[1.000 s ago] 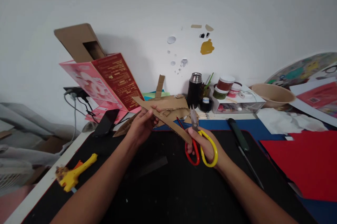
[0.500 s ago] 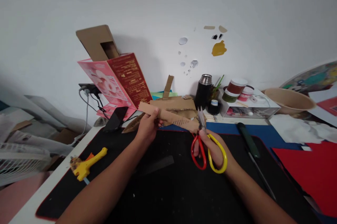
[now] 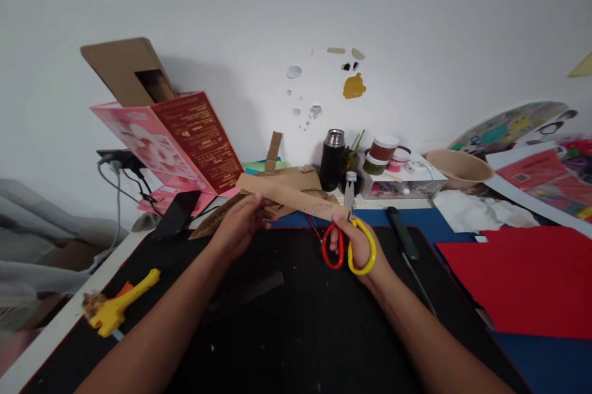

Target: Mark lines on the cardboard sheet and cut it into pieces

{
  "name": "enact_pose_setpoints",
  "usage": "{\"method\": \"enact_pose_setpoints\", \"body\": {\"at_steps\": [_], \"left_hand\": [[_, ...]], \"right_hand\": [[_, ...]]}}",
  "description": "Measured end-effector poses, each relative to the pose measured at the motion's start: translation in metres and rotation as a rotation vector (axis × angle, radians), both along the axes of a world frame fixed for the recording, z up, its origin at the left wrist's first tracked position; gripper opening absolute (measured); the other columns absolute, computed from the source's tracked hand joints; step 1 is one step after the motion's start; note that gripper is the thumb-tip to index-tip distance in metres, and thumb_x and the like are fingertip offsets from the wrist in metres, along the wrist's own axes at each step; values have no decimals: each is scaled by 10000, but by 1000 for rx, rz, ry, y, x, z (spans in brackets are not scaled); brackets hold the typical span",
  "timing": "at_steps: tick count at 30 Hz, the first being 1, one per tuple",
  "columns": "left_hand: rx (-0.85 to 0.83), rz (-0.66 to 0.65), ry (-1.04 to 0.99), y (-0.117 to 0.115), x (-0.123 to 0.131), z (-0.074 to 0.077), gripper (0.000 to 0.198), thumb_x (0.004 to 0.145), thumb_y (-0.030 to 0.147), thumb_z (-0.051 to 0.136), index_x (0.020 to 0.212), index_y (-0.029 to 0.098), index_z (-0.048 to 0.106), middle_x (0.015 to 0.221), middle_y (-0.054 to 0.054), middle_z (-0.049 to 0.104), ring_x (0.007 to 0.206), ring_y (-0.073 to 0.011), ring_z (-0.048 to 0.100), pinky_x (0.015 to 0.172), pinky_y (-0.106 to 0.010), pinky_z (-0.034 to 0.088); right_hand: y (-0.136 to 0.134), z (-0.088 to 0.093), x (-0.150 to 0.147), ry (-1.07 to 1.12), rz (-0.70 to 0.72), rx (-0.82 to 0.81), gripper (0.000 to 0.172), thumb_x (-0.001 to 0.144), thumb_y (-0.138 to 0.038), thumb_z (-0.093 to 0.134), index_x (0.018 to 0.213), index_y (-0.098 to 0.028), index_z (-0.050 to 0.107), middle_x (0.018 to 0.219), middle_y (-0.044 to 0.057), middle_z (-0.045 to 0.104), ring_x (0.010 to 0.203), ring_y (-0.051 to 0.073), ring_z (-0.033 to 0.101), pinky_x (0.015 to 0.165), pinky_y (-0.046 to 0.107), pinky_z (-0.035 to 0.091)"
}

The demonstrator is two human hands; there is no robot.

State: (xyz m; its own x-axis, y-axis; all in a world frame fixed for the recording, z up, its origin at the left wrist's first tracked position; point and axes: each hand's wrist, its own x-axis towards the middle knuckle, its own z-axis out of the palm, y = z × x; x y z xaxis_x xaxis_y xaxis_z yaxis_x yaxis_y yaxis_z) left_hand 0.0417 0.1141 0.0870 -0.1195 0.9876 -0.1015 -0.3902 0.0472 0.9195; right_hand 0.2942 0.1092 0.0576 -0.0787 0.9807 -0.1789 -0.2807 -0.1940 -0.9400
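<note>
A long brown cardboard strip point(image 3: 287, 195) slants above the black mat, its right end lower than its left. My right hand point(image 3: 363, 246) grips red-and-yellow-handled scissors point(image 3: 362, 258), blades pointing up and away. Its thumb also presses on the strip's right end. Just below the strip's left part is my left hand point(image 3: 243, 221), palm turned inward and fingers loosely apart. The left thumb tip meets or nearly meets the strip's lower edge. Behind the strip lie more cardboard pieces point(image 3: 298, 179), partly covered by it.
A yellow glue gun point(image 3: 123, 304) and a phone point(image 3: 178, 214) lie at left, near a pink-and-red box point(image 3: 198, 141). A black flask point(image 3: 332, 160), paint jars point(image 3: 383, 148) and a bowl point(image 3: 457, 169) stand behind. At right are a green-handled tool point(image 3: 402, 233) and red sheet point(image 3: 522, 280).
The view has turned right, so things sit further left. My left hand has loosened from its pinch on the cardboard strip and dropped slightly. The right thumb has come onto the strip's right end.
</note>
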Motion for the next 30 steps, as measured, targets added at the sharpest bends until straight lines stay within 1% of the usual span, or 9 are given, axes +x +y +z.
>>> {"method": "enact_pose_setpoints", "body": {"at_steps": [2, 5, 7, 9, 12, 15, 20, 23, 30], "left_hand": [[21, -54, 107, -6, -9, 8, 438, 805, 442, 882, 1087, 141, 735, 1144, -135, 779, 756, -183, 746, 581, -255, 581], [57, 93, 229, -16, -30, 13, 484, 754, 462, 902, 1100, 173, 726, 1124, -99, 771, 760, -168, 718, 599, -237, 544], [113, 197, 413, -23, -48, 11, 516, 759, 513, 883, 1123, 184, 724, 1072, -82, 769, 769, -173, 699, 630, -243, 525], [121, 200, 695, -27, -65, 7, 498, 771, 564, 850, 1081, 192, 735, 1005, -85, 774, 839, -224, 706, 707, -292, 538], [164, 160, 1203, -25, -88, -1, 421, 879, 522, 712, 1158, 207, 732, 1164, -131, 775, 1044, -309, 705, 923, -406, 538], [116, 127, 1729, -15, -102, -6, 377, 954, 429, 605, 1238, 206, 715, 1220, -173, 759, 1166, -359, 661, 975, -434, 505], [47, 60, 1886, 4, -105, -16, 159, 877, 348, 690, 931, 226, 777, 956, -176, 783, 1043, -392, 673, 873, -414, 496], [21, 23, 1950, 4, -106, -18, 143, 878, 329, 681, 813, 230, 761, 862, -174, 771, 1000, -390, 681, 825, -399, 481], [-22, -31, 2056, -37, -131, 6, 247, 916, 321, 553, 899, 201, 769, 883, -174, 770, 877, -374, 673, 765, -415, 466]], "right_hand": [[4, -2, 4, 20, -36, -14, 494, 715, -612, 879, 657, -194, 621, 493, 7, 613, 422, 131, 541, 402, 225, 419], [12, -5, 10, 52, -87, -32, 494, 719, -602, 859, 606, -190, 609, 503, 3, 595, 434, 118, 532, 403, 219, 415], [14, -6, 13, 70, -102, -42, 474, 729, -578, 850, 597, -189, 613, 519, 6, 603, 443, 118, 536, 408, 222, 420], [15, -5, 13, 86, -101, -49, 452, 734, -559, 846, 599, -190, 622, 531, 10, 614, 450, 122, 545, 411, 225, 423], [11, -4, 10, 94, -88, -50, 456, 744, -550, 844, 575, -188, 624, 514, 16, 602, 445, 127, 546, 409, 232, 421], [8, -5, 6, 92, -84, -45, 463, 733, -546, 862, 571, -185, 622, 521, 15, 605, 438, 126, 545, 412, 240, 423], [10, -5, 7, 87, -102, -36, 464, 712, -557, 881, 600, -189, 621, 538, 11, 624, 443, 130, 558, 410, 237, 428], [11, -5, 9, 83, -105, -39, 471, 716, -563, 873, 581, -188, 623, 535, 18, 628, 439, 129, 555, 404, 235, 429], [11, -8, 7, 82, -80, -69, 448, 769, -541, 832, 587, -185, 631, 537, 23, 637, 441, 124, 548, 420, 239, 429]]}}
